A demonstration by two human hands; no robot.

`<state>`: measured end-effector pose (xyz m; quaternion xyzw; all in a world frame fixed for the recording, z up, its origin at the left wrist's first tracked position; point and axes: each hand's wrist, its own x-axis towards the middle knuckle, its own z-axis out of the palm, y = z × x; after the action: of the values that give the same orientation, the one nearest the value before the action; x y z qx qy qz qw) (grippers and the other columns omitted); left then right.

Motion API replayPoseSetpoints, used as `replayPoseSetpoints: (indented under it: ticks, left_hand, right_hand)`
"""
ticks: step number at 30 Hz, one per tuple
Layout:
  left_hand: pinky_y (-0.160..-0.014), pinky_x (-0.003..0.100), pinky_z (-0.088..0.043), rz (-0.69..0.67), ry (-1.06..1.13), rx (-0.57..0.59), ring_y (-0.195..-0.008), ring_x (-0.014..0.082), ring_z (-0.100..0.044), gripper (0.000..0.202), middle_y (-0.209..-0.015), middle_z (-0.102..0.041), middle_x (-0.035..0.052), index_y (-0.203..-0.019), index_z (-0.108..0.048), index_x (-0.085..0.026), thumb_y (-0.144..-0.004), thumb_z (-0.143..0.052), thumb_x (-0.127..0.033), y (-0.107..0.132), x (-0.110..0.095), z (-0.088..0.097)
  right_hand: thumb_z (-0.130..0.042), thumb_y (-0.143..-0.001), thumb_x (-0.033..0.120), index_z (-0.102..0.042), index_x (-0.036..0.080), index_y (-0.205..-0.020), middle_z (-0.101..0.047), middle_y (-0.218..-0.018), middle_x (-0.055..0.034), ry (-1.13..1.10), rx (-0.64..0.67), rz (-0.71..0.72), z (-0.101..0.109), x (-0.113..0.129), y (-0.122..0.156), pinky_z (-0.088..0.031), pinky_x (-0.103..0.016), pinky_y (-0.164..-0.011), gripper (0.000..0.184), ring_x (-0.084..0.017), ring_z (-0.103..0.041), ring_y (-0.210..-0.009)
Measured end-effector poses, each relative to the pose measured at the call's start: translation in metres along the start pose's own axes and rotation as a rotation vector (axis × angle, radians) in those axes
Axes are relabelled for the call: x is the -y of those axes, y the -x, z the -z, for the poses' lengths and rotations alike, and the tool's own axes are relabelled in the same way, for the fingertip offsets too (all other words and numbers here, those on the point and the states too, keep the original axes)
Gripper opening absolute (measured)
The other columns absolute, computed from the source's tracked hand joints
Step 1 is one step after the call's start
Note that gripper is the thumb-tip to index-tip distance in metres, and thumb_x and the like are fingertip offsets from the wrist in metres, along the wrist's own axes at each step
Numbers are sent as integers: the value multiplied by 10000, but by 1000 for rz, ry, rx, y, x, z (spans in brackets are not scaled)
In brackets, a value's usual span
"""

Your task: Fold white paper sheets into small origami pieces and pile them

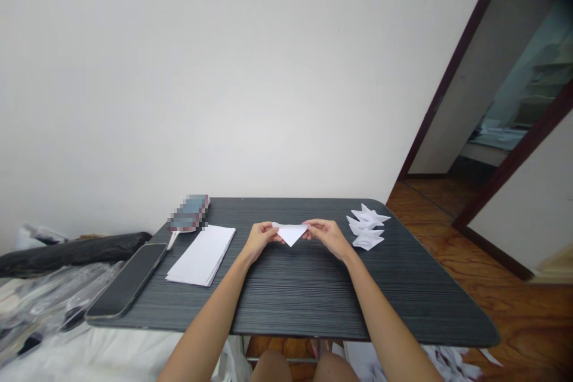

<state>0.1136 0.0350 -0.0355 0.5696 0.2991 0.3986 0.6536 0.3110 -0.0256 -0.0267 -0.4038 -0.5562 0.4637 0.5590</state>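
A small white folded paper [290, 234], a triangle with its point toward me, is held between my two hands above the dark table. My left hand [262, 239] pinches its left corner between thumb and fingers. On the opposite side, the right corner is gripped by my right hand [326, 235] in the same way. Several folded white paper pieces [367, 227] with pointed ends lie to the right of my right hand. To the left of my left hand rests a stack of white paper sheets [202, 255].
The dark wood-grain table [304, 304] stands against a white wall [286, 71]. A phone [128, 280] lies at its left edge, near a blurred-out object [190, 213]. Plastic-wrapped things [62, 292] fill the left side. Paper scraps [454, 361] lie below the table. A doorway opens at right.
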Motion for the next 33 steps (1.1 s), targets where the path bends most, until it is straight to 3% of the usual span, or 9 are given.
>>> replayPoseSetpoints:
  ticks: [7, 12, 17, 22, 26, 29, 33]
  left_hand:
    - [-544, 269, -491, -73, -94, 60, -511, 149, -599, 313, -629, -626, 57, -822, -544, -78, -653, -603, -335, 5, -6, -5]
    - [-569, 281, -492, -91, -94, 33, -528, 158, -604, 299, -584, -619, 50, -808, -571, -74, -656, -604, -330, 6, -7, -4]
    - [-682, 297, -484, -60, 24, -42, -625, 173, -621, 334, -722, -647, 103, -807, -610, -43, -616, -648, -314, 6, -9, -3]
    - [-748, 299, -455, -50, 100, 10, -754, 198, -615, 353, -820, -647, 131, -872, -611, -46, -609, -659, -276, 9, -12, -7]
    - [-570, 242, -460, -76, -64, -36, -632, 159, -610, 308, -713, -648, 87, -836, -619, -74, -656, -602, -323, 6, -8, -6]
    - [-432, 197, -385, -196, -304, -133, -483, 94, -537, 263, -680, -623, 51, -741, -635, -98, -672, -567, -342, 1, -3, -1]
    - [-468, 210, -380, -288, -561, -252, -477, 88, -497, 220, -658, -601, 31, -687, -646, -118, -671, -555, -318, -1, 2, 4]
  right_hand:
    - [-567, -638, 237, -549, 146, -723, -595, -544, 8, -2, -17, -85, 0, -6, 0, -356, -196, -401, 126, -89, -521, -422]
    - [-572, -637, 211, -576, 124, -695, -598, -524, -10, -78, -68, -71, 0, -6, -1, -385, -210, -471, 104, -100, -548, -480]
    - [-632, -595, 203, -602, 127, -772, -637, -642, -43, -239, -63, -91, -1, 1, 1, -430, -248, -598, 195, -128, -587, -610]
    - [-648, -592, 266, -597, 143, -752, -629, -642, -38, -220, -146, -72, -1, -6, -1, -418, -241, -530, 209, -135, -584, -577]
    - [-640, -589, 289, -604, 144, -720, -608, -605, -18, -47, -246, -40, 1, -15, -4, -383, -226, -475, 199, -115, -542, -516]
    - [-635, -580, 288, -614, 134, -685, -596, -585, -15, 111, -323, -41, 1, -21, -6, -379, -232, -483, 187, -112, -514, -510]
    - [-628, -565, 285, -609, 129, -659, -607, -602, -35, 221, -345, -64, 0, -25, -8, -411, -266, -550, 182, -142, -535, -554]
